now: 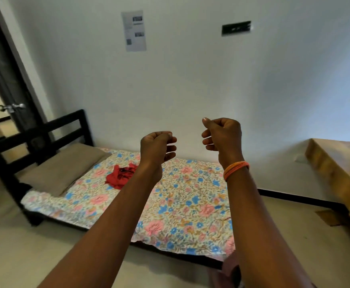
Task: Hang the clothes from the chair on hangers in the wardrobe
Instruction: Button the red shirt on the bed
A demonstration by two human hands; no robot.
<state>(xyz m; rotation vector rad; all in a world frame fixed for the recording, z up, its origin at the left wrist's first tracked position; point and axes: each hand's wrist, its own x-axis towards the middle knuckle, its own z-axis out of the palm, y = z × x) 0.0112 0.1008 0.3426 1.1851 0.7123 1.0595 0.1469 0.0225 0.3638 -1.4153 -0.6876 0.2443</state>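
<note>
A crumpled red garment [121, 176] with a dark print lies on the floral bedsheet [182, 196], near the pillow. Both my arms are stretched out in front of me above the bed. My left hand [158, 145] is raised with its fingers curled inward and holds nothing. My right hand [222, 135], with orange bands on its wrist, is raised beside it, fingers curled and thumb against the index finger, also holding nothing. The two hands are a short gap apart. No chair, hanger or wardrobe is in view.
A low bed with a dark frame [45, 132] and a beige pillow [62, 169] stands against the white wall. A dark door [8, 80] with a metal handle is at the left. A wooden table [340, 169] stands at the right. Bare floor lies in front of the bed.
</note>
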